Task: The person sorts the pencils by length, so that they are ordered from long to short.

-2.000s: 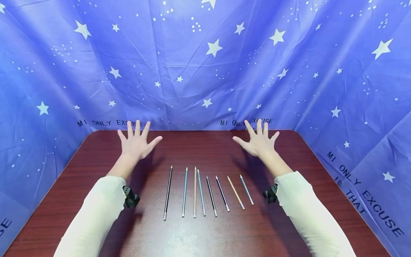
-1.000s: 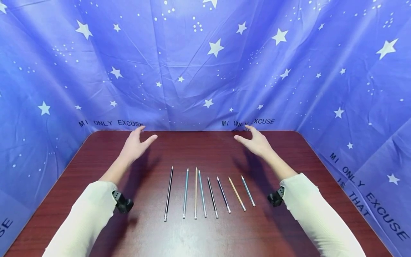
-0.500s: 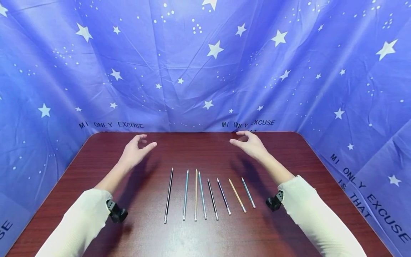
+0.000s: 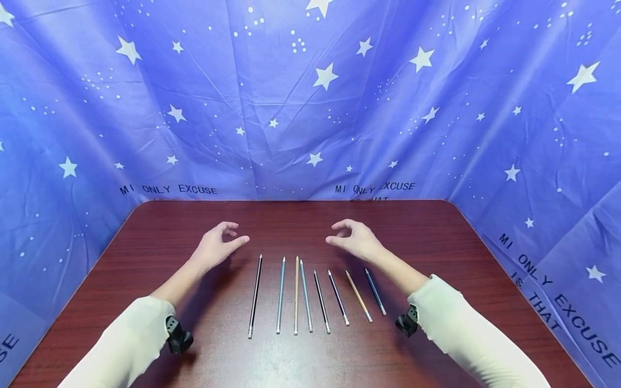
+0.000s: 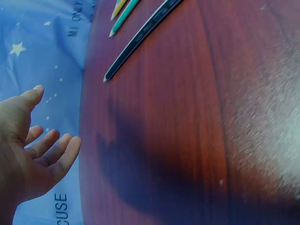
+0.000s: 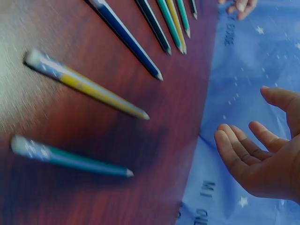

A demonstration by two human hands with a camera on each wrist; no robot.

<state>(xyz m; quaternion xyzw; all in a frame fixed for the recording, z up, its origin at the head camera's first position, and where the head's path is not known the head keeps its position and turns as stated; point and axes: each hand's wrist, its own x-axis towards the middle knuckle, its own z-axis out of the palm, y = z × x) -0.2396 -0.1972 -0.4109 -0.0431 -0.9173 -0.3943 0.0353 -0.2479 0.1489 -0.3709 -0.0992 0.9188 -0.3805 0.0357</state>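
Note:
Several pencils lie in a fanned row on the table, points facing the far side and eraser ends toward me. A long black pencil [image 4: 255,296] is leftmost, then come a teal pencil [image 4: 281,295] and a yellow pencil [image 4: 296,296]. At the right end lie a dark blue pencil [image 4: 338,297], a shorter yellow pencil [image 4: 358,296] and a short teal pencil [image 4: 375,291]. My left hand [image 4: 218,248] hovers beyond the black pencil's tip, fingers loosely bent, holding nothing. Above the tips on the right, my right hand [image 4: 356,240] is likewise relaxed, thumb apart from the fingers.
The dark red wooden table [image 4: 165,231] has rounded far corners. A blue star-printed curtain [image 4: 291,108] hangs around its back and sides. Black wrist cameras [image 4: 178,335] sit at the cuffs of the white sleeves [image 4: 121,339].
Both hands were spread wide near the far edge; their fingers have since relaxed and bent. They have come nearer to me and closer together. The pencils stay where they were.

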